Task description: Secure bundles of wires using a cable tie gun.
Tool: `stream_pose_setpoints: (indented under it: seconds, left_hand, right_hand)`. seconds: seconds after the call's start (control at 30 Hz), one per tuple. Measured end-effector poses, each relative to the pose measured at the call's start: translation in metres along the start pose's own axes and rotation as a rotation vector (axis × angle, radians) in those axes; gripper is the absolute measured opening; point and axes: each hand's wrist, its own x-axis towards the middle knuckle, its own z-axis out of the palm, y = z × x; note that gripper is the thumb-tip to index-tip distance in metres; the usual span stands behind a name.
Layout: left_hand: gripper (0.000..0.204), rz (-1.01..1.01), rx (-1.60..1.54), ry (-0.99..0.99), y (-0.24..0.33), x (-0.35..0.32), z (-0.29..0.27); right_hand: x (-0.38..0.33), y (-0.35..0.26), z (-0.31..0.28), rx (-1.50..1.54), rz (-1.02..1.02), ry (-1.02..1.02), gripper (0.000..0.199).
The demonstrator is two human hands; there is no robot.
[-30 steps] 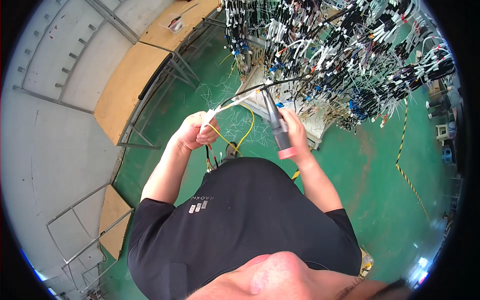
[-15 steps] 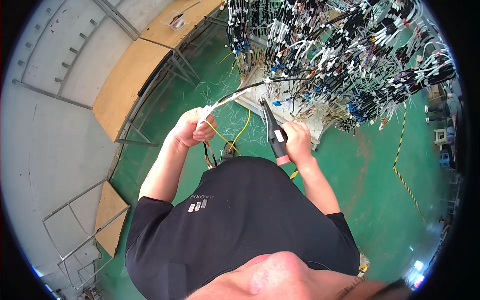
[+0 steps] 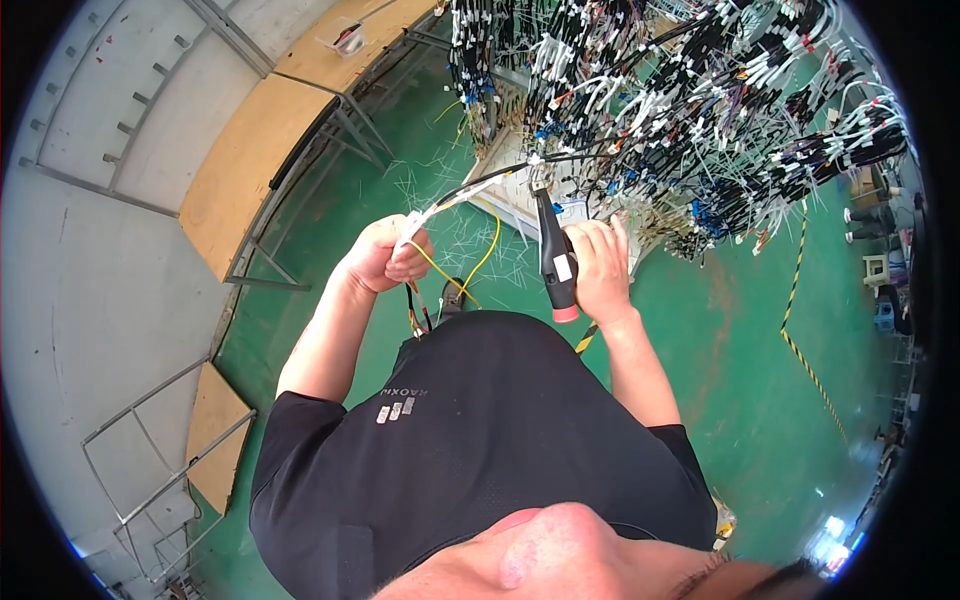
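"The painted green floor (image 3: 720, 400) was littered with thin pale strands beside a dense hanging mass of black and white wires (image 3: 680, 120). Where was the work?"

"Held in the air. The slim bundle of black and white cables (image 3: 466, 193) ran from the left hand (image 3: 395, 252) toward that mass, crossing above the near edge of the low, pale, flat platform (image 3: 515, 205)."

"And the hands?"

"The left hand was closed round the white-wrapped end of the bundle. The right hand (image 3: 603, 270) gripped a black, tapered handheld tool with a red end cap (image 3: 555, 255). Its tip pointed away from the body, near the bundle; I couldn't tell whether they touched."

"What would have made it go well?"

"In my judgement, a taut, steady span from the left hand, the tool's tip brought squarely to the bundle, and the loose, looping yellow wire (image 3: 497, 238) kept well clear of it."
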Motion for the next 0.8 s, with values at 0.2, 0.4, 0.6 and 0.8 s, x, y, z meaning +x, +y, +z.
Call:
stream_pose_setpoints:
  seconds: [0.2, 0.4, 0.6, 0.8]
  left_hand:
    - [0.039, -0.004, -0.022, -0.046, -0.001, 0.002, 0.003]
    - [0.052, 0.015, -0.028, 0.009, -0.015, 0.007, 0.009]
    - [0.027, 0.133, 0.463, 0.443, -0.023, 0.023, 0.03]
    - [0.033, 0.091, 0.846, 0.637, -0.038, 0.047, 0.048]
  right_hand:
    - [-0.004, 0.008, 0.006, 0.302, -0.003, -0.1, 0.037]
    - [0.011, -0.02, -0.005, 0.102, -0.069, -0.069, 0.034]
    - [0.018, -0.018, -0.018, 0.003, -0.094, -0.049, 0.036]
    - [0.033, -0.031, -0.023, -0.011, -0.253, -0.023, 0.034]
